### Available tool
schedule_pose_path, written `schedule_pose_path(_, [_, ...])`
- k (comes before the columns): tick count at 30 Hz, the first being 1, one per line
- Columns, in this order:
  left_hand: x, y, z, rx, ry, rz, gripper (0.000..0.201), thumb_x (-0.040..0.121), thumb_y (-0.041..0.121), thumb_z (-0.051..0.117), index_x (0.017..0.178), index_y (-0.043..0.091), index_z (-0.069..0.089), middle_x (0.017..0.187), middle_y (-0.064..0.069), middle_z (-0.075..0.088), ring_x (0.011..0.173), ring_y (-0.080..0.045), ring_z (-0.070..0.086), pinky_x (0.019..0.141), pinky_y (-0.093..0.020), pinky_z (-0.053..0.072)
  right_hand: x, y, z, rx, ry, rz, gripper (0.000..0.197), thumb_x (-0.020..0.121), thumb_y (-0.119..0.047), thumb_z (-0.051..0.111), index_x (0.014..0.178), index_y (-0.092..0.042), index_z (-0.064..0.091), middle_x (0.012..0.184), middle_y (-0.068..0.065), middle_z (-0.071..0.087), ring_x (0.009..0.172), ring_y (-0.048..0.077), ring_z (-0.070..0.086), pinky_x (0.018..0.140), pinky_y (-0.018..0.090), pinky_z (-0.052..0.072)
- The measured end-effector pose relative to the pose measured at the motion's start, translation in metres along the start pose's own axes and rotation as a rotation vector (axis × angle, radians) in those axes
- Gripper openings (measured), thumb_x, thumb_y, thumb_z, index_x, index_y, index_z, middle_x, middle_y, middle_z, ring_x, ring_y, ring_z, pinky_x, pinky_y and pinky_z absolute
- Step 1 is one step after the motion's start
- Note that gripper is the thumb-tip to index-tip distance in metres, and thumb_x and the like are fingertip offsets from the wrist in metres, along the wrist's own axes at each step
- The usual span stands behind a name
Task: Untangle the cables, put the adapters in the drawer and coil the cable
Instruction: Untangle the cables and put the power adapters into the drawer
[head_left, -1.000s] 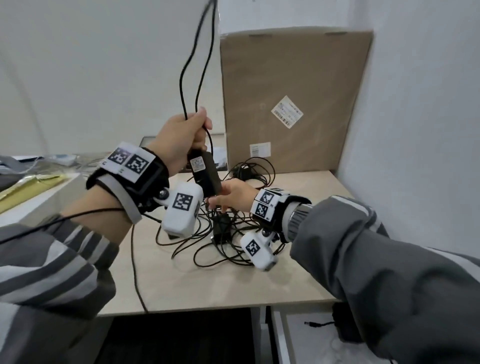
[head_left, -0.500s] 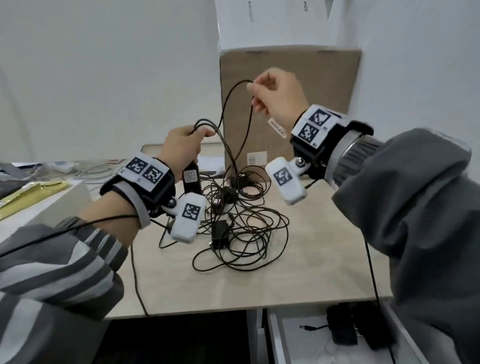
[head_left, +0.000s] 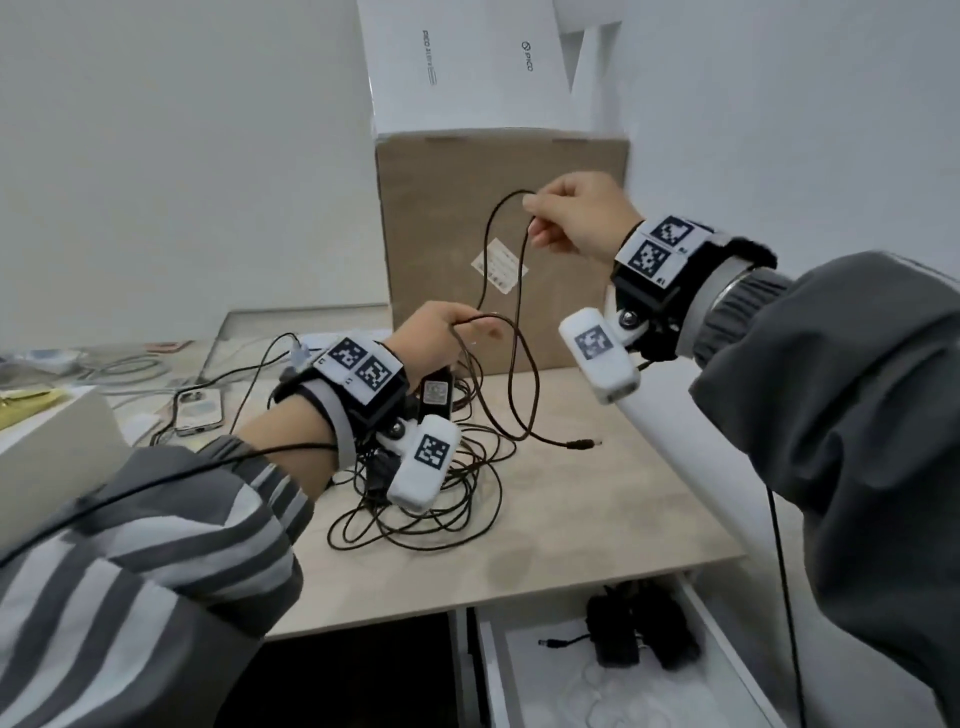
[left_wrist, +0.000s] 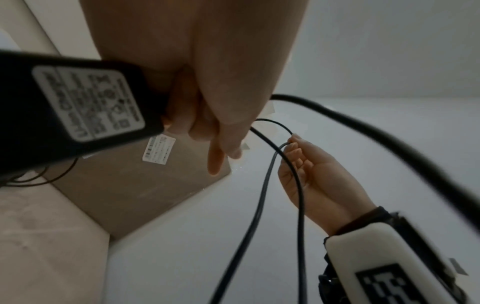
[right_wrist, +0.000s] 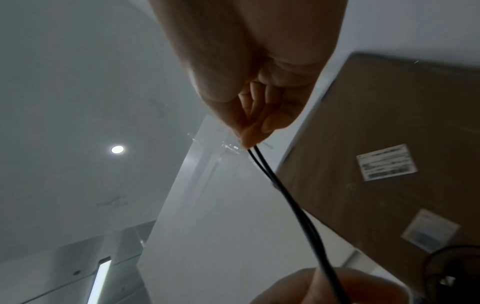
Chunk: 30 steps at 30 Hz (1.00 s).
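Note:
My left hand (head_left: 436, 338) is raised over the desk. It grips a black adapter (head_left: 435, 393) (left_wrist: 64, 111) with a grey label and pinches its thin black cable (head_left: 511, 322). My right hand (head_left: 576, 218) (left_wrist: 309, 170), higher and to the right, pinches a bend of that same cable (right_wrist: 280, 189) between thumb and fingertips. The cable's free end with a barrel plug (head_left: 584, 444) hangs just above the desk. A tangle of black cables (head_left: 441, 499) lies under my left wrist. Two black adapters (head_left: 639, 631) lie in the open white drawer (head_left: 524, 675) below the desk edge.
A tall cardboard box (head_left: 571, 291) stands at the back of the light wooden desk (head_left: 597, 530), with a white box (head_left: 467, 62) on top. A phone (head_left: 200, 410) and other cables lie at the left. A white wall is close on the right.
My right hand has risen from the tangle with a loop of cable. My left hand with the adapter has dropped lower, and the plug end has come free of the pile.

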<state>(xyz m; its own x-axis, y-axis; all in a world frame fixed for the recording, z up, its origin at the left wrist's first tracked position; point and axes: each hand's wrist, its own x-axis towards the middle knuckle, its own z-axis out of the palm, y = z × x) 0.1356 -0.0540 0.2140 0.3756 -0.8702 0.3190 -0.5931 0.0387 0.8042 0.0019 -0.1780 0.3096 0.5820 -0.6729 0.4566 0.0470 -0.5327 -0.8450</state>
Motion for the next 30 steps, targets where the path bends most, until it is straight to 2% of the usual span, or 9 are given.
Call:
schedule_pose_path(7, [0.016, -0.005, 0.033, 0.071, -0.002, -0.100, 0.031, 0.098, 0.030, 0.050, 0.087, 0.011, 0.071, 0.055, 0.000, 0.040, 0.038, -0.009, 0.033, 0.043, -0.020, 0.031, -0.020, 0.054, -0.050, -0.071, -0.027, 0.152, 0.013, 0.092, -0.018, 0.062, 0.079, -0.014, 0.057, 0.066, 0.002, 0.068, 0.052, 0.006, 0.065, 0.059, 0.022, 0.050])
schedule_pose_path(11, [0.028, -0.005, 0.056, 0.099, -0.064, -0.132, 0.037, 0.094, 0.022, 0.058, 0.129, 0.012, 0.053, 0.064, 0.001, 0.043, 0.048, -0.013, 0.038, 0.046, -0.023, 0.035, -0.027, 0.090, -0.081, -0.175, 0.030, 0.320, 0.011, 0.092, -0.016, 0.060, 0.082, -0.010, 0.058, 0.067, 0.003, 0.068, 0.049, 0.003, 0.065, 0.049, 0.016, 0.050])
schedule_pose_path(14, [0.033, -0.009, 0.066, 0.216, -0.169, -0.105, 0.057, 0.090, 0.017, 0.064, 0.142, 0.022, 0.042, 0.081, 0.001, 0.059, 0.046, -0.007, 0.043, 0.044, -0.016, 0.037, -0.029, 0.120, -0.102, -0.216, 0.055, 0.475, 0.016, 0.091, -0.013, 0.061, 0.077, -0.007, 0.057, 0.070, 0.007, 0.065, 0.041, 0.001, 0.060, 0.042, 0.012, 0.047])
schedule_pose_path(16, [0.036, -0.019, 0.071, 0.232, -0.238, -0.148, 0.053, 0.087, 0.009, 0.066, 0.137, 0.023, 0.051, 0.080, 0.006, 0.061, 0.044, -0.003, 0.043, 0.048, -0.016, 0.037, -0.031, 0.140, -0.111, -0.238, 0.083, 0.563, 0.019, 0.091, -0.012, 0.061, 0.073, -0.006, 0.056, 0.068, 0.006, 0.064, 0.039, 0.001, 0.059, 0.041, 0.011, 0.046])
schedule_pose_path(20, [0.040, -0.043, 0.077, 0.205, -0.239, -0.296, 0.054, 0.085, 0.005, 0.064, 0.132, 0.019, 0.044, 0.092, -0.005, 0.053, 0.068, -0.021, 0.052, 0.062, -0.035, 0.046, -0.032, 0.186, -0.123, -0.259, 0.128, 0.708, 0.025, 0.088, -0.010, 0.057, 0.064, -0.003, 0.056, 0.051, 0.005, 0.064, 0.056, 0.016, 0.060, 0.050, 0.020, 0.045])
schedule_pose_path(23, [0.040, -0.053, 0.082, 0.146, -0.251, -0.352, 0.008, 0.093, 0.006, 0.047, 0.097, 0.012, 0.049, 0.071, -0.006, 0.041, 0.054, -0.017, 0.038, 0.050, -0.027, 0.032, -0.035, 0.212, -0.125, -0.282, 0.126, 0.749, 0.023, 0.090, -0.010, 0.056, 0.068, -0.005, 0.054, 0.058, 0.008, 0.065, 0.053, 0.016, 0.060, 0.045, 0.020, 0.045])
schedule_pose_path(25, [0.041, -0.054, 0.085, 0.111, -0.218, -0.356, 0.019, 0.097, 0.004, 0.036, 0.093, 0.009, 0.054, 0.068, -0.003, 0.039, 0.051, -0.014, 0.032, 0.046, -0.022, 0.026, -0.042, 0.210, -0.119, -0.503, 0.025, 0.720, 0.013, 0.087, -0.018, 0.062, 0.088, -0.005, 0.059, 0.089, 0.013, 0.067, 0.074, 0.022, 0.066, 0.059, 0.027, 0.053])
schedule_pose_path(27, [0.039, -0.048, 0.090, 0.143, -0.208, -0.284, 0.025, 0.097, 0.003, 0.035, 0.100, 0.009, 0.059, 0.068, -0.002, 0.043, 0.051, -0.013, 0.034, 0.044, -0.019, 0.027, -0.045, 0.204, -0.108, -0.742, -0.013, 0.556, 0.045, 0.086, -0.022, 0.065, 0.125, -0.003, 0.050, 0.124, 0.018, 0.057, 0.111, 0.033, 0.058, 0.090, 0.038, 0.049])
schedule_pose_path(30, [0.033, -0.034, 0.099, 0.141, -0.240, -0.142, 0.017, 0.097, 0.007, 0.042, 0.100, 0.011, 0.058, 0.066, -0.001, 0.050, 0.052, -0.011, 0.038, 0.048, -0.018, 0.031, -0.057, 0.165, -0.073, -0.646, -0.178, 0.104, 0.055, 0.092, -0.023, 0.060, 0.142, -0.011, 0.039, 0.145, 0.007, 0.045, 0.133, 0.023, 0.043, 0.106, 0.027, 0.033])
